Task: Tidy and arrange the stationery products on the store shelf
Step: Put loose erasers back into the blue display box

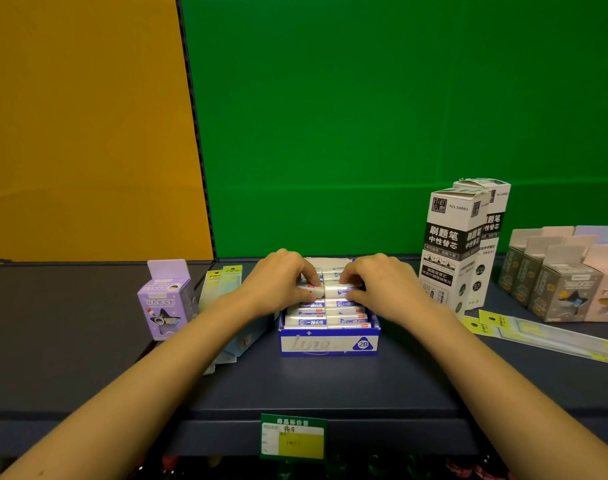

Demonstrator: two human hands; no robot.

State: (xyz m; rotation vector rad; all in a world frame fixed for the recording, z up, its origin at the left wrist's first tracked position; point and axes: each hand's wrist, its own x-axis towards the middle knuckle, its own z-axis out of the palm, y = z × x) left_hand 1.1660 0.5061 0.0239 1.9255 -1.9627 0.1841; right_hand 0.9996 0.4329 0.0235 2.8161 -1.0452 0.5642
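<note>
**A:** Entry, head view. Where's the stock?

**B:** I log the blue display box [330,342] mid-shelf [330,386], with wrapped erasers [326,317] in two rows inside it.

**A:** Hands?

**B:** Both are over the box's back half. Left hand [281,282] pinches the left-row eraser [311,289], fingers curled on top. Right hand [375,285] pinches the right-row eraser [340,289] the same way. My judgement: I'm seating both level, to match the front rows.

**A:** Neighbours?

**B:** Purple sharpener box [165,306] left of the box, white refill cartons [454,251] right of it, price tag [293,436] in front.
</note>
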